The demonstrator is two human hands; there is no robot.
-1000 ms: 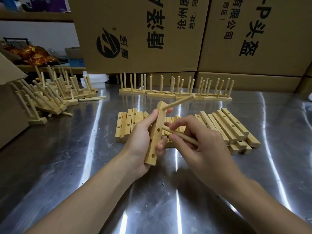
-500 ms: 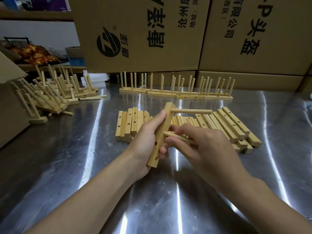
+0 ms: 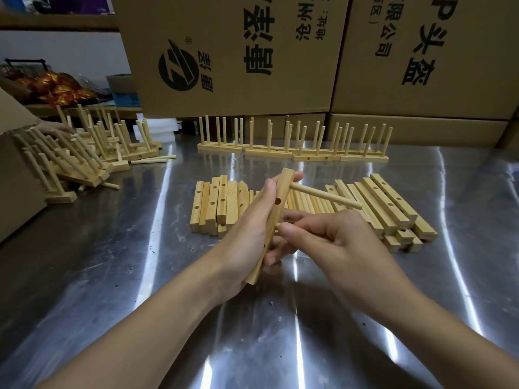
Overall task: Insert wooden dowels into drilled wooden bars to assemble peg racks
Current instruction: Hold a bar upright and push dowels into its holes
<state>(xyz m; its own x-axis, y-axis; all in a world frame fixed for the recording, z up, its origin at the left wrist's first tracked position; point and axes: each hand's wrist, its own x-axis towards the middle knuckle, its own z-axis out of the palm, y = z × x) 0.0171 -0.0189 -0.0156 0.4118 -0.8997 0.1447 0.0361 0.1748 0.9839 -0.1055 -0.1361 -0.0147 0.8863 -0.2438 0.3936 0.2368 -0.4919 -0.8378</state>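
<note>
The bar (image 3: 276,209) in the left hand (image 3: 247,240) has rolled, so its seated dowel (image 3: 325,196) now slopes down to the right instead of up. The right hand (image 3: 337,242) has closed in, leaving only a stub of the second dowel (image 3: 278,226) showing. Another person's hand (image 3: 54,127) has appeared far left.

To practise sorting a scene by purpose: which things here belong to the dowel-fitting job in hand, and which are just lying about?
In the job: left hand, gripping the held bar; seated dowel; second dowel, pinched by the right hand; loose bars.

Lying about: row of finished racks; heaped racks; cardboard boxes; red-gold packets.
</note>
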